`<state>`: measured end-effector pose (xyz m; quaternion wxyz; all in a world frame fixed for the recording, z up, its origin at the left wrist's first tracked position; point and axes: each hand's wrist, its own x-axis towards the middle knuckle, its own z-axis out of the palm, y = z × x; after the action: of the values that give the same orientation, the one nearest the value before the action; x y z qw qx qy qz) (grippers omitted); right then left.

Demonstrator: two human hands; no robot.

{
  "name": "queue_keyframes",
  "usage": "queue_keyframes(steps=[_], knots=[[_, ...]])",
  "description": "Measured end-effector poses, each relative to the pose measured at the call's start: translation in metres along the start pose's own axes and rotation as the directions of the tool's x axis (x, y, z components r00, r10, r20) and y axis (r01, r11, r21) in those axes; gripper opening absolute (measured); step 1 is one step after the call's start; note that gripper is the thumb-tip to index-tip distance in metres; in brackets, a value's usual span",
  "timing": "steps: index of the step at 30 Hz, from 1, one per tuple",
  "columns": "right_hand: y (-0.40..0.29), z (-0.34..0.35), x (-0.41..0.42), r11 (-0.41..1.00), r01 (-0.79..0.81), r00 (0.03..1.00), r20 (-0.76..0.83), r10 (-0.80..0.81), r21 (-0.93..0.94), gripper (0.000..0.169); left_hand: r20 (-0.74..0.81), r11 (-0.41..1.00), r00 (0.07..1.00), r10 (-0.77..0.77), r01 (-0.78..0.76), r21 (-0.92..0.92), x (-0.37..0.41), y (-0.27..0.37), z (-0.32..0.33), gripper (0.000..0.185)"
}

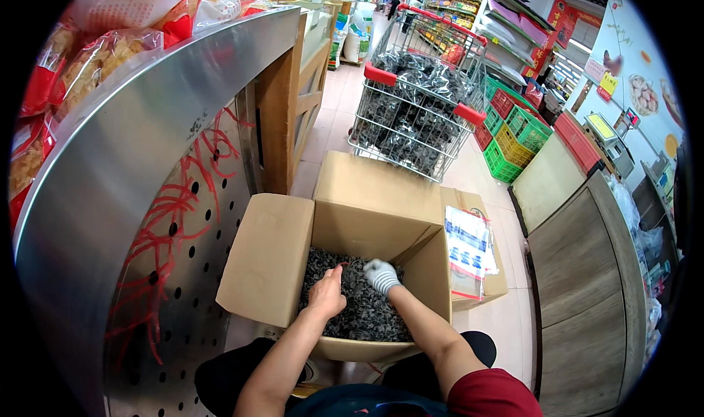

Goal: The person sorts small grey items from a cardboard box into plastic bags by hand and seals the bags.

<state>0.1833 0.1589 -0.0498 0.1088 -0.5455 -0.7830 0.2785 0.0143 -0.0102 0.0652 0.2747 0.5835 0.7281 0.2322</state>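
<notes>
An open cardboard box (379, 221) stands before me, partly filled with dark, curled dried pieces (363, 318) that look like black fungus. My bare left hand (328, 295) is over the left part of this fill, its fingers closed on a thin red tie (344, 263) that sticks out at the fingertips. To its right, my right hand (381, 276) wears a white and grey striped glove. Its fingers are curled down at the dark pieces, and whatever may be inside them is hidden. The two hands are apart.
Behind the box stands a wire shopping cart (412, 125) loaded with clear bags of dark pieces. Many red ties (181, 197) hang from the perforated metal panel at left. A second carton (498, 274) with papers (467, 246) lies right of the box, near a wooden cabinet (583, 301).
</notes>
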Motion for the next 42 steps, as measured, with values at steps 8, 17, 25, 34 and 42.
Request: queue_keyframes(steps=[8,17,25,34,42], knots=[[-0.008,0.042,-0.07,0.89,0.174,0.545,0.794,0.269,-0.421,0.105,0.0,0.999,0.999,-0.042,0.042,-0.002,-0.01,-0.018,-0.002,0.071],[0.006,0.048,-0.071,0.869,0.167,0.553,0.774,0.308,-0.466,0.091,0.025,1.0,0.999,-0.022,0.022,-0.014,-0.009,-0.005,-0.003,0.071],[0.0,0.056,-0.076,0.858,0.282,0.533,0.814,0.232,-0.429,0.072,0.022,0.999,0.999,-0.037,0.038,-0.018,-0.009,-0.009,-0.004,0.071],[-0.02,0.034,-0.083,0.92,0.123,0.546,0.8,0.25,-0.372,0.061,0.024,0.999,0.999,-0.045,0.045,-0.003,-0.01,-0.011,-0.004,0.072],[-0.034,-0.034,-0.048,0.854,-0.446,0.73,0.661,0.175,0.267,0.037,0.015,0.998,0.998,-0.059,0.059,-0.014,-0.004,-0.014,-0.002,0.074]])
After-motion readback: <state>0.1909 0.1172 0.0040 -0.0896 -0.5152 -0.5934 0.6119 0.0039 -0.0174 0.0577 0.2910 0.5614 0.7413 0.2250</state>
